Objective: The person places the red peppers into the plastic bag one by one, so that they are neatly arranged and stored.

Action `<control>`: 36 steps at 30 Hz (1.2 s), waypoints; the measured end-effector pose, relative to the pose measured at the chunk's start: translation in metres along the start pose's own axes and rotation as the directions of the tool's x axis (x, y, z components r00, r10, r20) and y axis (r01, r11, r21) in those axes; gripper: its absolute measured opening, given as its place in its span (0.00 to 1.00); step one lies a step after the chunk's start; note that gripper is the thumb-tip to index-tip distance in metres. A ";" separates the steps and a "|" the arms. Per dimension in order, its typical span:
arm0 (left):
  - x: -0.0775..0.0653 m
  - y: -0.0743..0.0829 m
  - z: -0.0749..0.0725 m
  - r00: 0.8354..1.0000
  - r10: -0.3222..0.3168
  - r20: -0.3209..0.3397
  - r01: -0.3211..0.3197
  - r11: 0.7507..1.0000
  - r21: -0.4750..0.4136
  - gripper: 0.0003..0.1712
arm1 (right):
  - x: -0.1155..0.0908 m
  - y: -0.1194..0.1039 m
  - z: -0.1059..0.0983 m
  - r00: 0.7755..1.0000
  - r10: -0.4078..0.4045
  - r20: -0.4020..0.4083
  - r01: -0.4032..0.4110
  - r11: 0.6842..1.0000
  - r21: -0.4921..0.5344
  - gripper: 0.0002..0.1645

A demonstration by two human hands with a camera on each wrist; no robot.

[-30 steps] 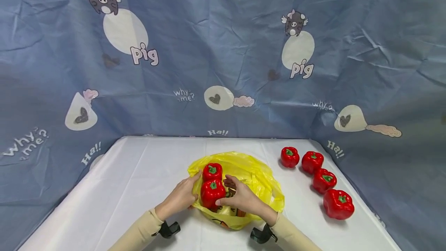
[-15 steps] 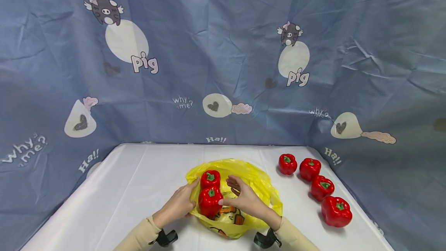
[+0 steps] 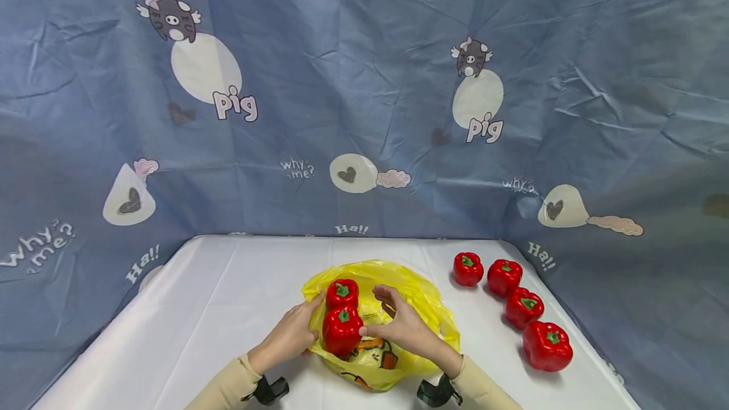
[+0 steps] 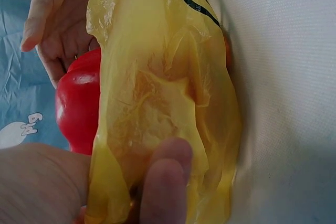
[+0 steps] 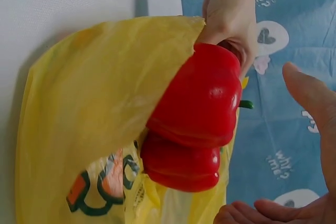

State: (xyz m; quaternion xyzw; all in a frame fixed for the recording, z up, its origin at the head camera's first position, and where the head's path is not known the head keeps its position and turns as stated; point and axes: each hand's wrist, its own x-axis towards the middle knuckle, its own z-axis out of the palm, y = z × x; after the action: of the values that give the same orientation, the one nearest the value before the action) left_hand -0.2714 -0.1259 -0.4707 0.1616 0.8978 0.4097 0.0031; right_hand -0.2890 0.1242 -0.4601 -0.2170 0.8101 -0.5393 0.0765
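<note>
A yellow plastic bag (image 3: 418,286) lies with its mouth wide on the white table. Two red bell peppers sit one behind the other along its left side: a rear bell pepper (image 3: 342,294) and a front bell pepper (image 3: 342,334). My left hand (image 3: 290,336) holds the bag's left rim, its fingers (image 4: 168,182) on the outside of the plastic. My right hand (image 3: 403,326) hovers over the bag's mouth with fingers spread and nothing in it. A gap shows between the right thumb (image 5: 310,93) and the front pepper in the right wrist view.
Several more red bell peppers (image 3: 547,347) stand in a slanting row along the table's right side, stems up. The white-covered table (image 3: 239,290) ends against a blue patterned cloth (image 3: 364,112) behind and at both sides.
The right hand has drawn slightly away from the front pepper and its fingers have spread. The left hand stays at the bag's rim. The head view has tilted up a little.
</note>
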 end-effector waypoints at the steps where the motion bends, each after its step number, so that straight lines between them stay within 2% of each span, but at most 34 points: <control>1: 0.000 0.000 0.000 1.000 -0.003 0.001 0.003 1.000 -0.006 0.46 | 0.000 0.000 -0.001 1.000 -0.001 -0.004 0.001 1.000 -0.006 0.52; 8: 0.000 -0.001 0.001 1.000 -0.015 0.003 0.015 1.000 -0.007 0.46 | -0.008 0.002 -0.012 1.000 -0.016 -0.027 0.016 1.000 -0.006 0.55; 14: 0.000 -0.002 0.001 1.000 -0.018 0.004 0.018 1.000 -0.011 0.47 | -0.020 0.000 -0.028 0.997 -0.027 -0.069 0.026 1.000 -0.016 0.50; 22: 0.000 0.000 -0.001 1.000 -0.009 -0.011 0.009 1.000 0.006 0.46 | -0.040 -0.001 -0.057 0.990 0.033 -0.139 -0.041 0.998 -0.055 0.46; 26: 0.000 0.000 0.000 1.000 -0.015 -0.009 0.015 1.000 0.006 0.46 | -0.054 0.001 -0.073 0.981 0.071 -0.180 -0.082 0.995 -0.054 0.47; 31: 0.000 -0.001 0.001 1.000 -0.008 -0.007 0.008 1.000 0.010 0.46 | -0.074 0.004 -0.095 0.967 0.078 -0.243 -0.096 0.993 -0.064 0.46; 36: -0.001 0.000 0.000 1.000 -0.004 -0.014 0.004 1.000 0.012 0.45 | -0.091 0.002 -0.121 0.938 0.060 -0.342 -0.115 0.983 -0.141 0.48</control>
State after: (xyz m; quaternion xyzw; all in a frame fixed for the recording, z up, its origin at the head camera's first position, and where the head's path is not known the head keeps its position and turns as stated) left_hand -0.2707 -0.1265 -0.4705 0.1572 0.9004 0.4056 -0.0034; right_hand -0.2519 0.2663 -0.4224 -0.0909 0.8604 -0.4982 -0.0566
